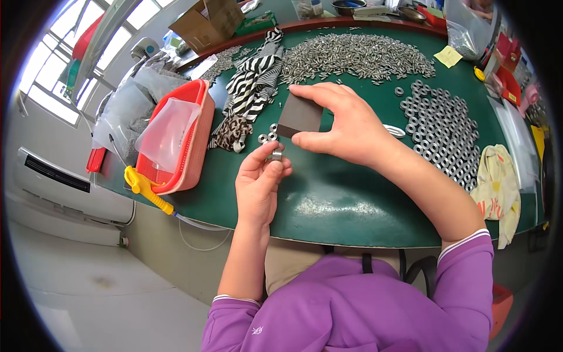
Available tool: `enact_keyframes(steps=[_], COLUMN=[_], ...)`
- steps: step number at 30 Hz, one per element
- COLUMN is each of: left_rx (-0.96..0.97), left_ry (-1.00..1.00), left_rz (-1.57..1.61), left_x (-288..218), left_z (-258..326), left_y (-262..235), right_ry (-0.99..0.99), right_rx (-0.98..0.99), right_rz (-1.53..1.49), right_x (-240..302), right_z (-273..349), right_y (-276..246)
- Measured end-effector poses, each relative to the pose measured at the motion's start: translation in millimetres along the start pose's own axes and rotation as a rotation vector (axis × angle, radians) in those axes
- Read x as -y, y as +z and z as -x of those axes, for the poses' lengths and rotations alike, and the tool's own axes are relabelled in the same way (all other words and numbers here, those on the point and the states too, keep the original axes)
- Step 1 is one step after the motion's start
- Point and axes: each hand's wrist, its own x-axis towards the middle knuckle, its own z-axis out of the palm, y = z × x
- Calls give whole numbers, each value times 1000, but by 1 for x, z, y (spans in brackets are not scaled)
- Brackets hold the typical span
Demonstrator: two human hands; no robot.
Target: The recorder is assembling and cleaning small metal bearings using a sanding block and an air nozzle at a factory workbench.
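Between the thumb and fingers of my left hand (261, 179) is a small shiny metal ring (277, 155). Just beyond it, several more metal rings (268, 136) lie together on the green tabletop (340, 226). My right hand (352, 126) grips a dark grey-brown rectangular block (300, 115), thumb on the near side and fingers over the far side. The block is just right of the loose rings and close to my left fingertips. Whether it rests on the table is hard to tell.
A big pile of small metal pins (358, 56) spreads across the back. Many rings (443, 129) lie at right, near a pale cloth glove (495, 182). Striped cloth (252, 79) lies left of the pins. A red basket (199, 135) and yellow air gun (141, 185) stand at left.
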Motion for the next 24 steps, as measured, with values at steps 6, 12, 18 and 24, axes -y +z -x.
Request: enact_keyframes(steps=[6, 12, 18, 24], left_rx=[-33, -140, -184, 15], left_ry=[-9, 62, -43, 107], left_rz=[-60, -97, 80, -11], left_x=[2, 1, -1, 3], left_z=[2, 3, 2, 1], left_y=[-2, 4, 4, 2], right_ry=[-96, -281, -345, -94], right_rx=[94, 57, 156, -34], right_rz=[-5, -13, -101, 18], right_x=[11, 29, 44, 12], right_z=[5, 16, 26, 3], right_y=[3, 13, 18, 6])
